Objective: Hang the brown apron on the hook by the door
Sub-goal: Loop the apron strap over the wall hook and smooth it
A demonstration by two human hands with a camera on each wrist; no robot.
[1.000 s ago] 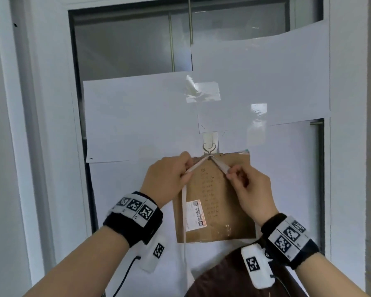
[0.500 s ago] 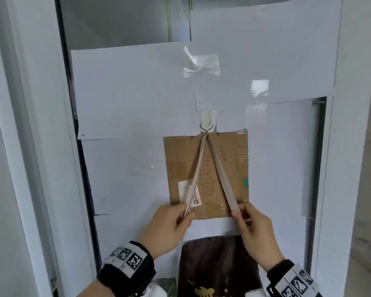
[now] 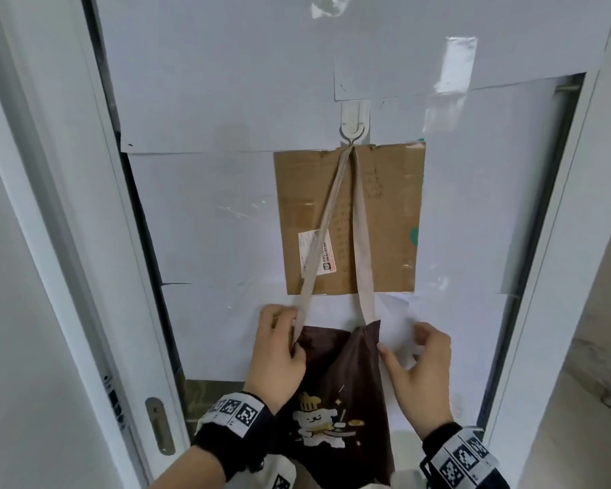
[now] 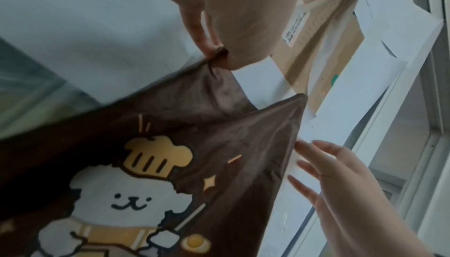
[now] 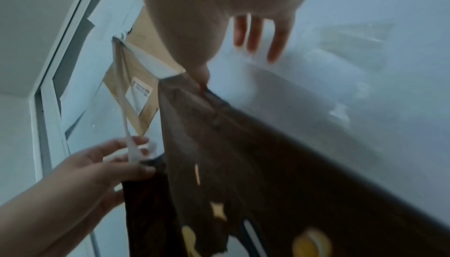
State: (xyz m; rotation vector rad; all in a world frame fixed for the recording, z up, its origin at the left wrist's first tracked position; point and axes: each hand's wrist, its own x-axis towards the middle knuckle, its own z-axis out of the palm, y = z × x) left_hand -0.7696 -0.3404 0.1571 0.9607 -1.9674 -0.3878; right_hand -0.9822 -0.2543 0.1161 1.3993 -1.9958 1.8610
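The brown apron (image 3: 336, 382), printed with a cartoon chef dog, hangs by its beige neck strap (image 3: 364, 241), which loops over the white hook (image 3: 354, 125) on the paper-covered door. My left hand (image 3: 293, 344) pinches the apron's top left corner where the strap joins; the left wrist view shows thumb and finger closed on that corner (image 4: 216, 55). My right hand (image 3: 403, 347) is beside the apron's right edge with fingers spread, only the thumb touching the cloth (image 5: 202, 78). The apron's lower part is out of view.
A brown cardboard sheet (image 3: 350, 220) is taped to the door behind the strap, among white paper sheets. The white door frame with a metal latch plate (image 3: 159, 430) stands close on the left. Another white frame post (image 3: 544, 241) is on the right.
Both hands slid down the strap from just under the hook to the apron's top corners. The right hand let go of the strap and spread its fingers. The strap stays on the hook.
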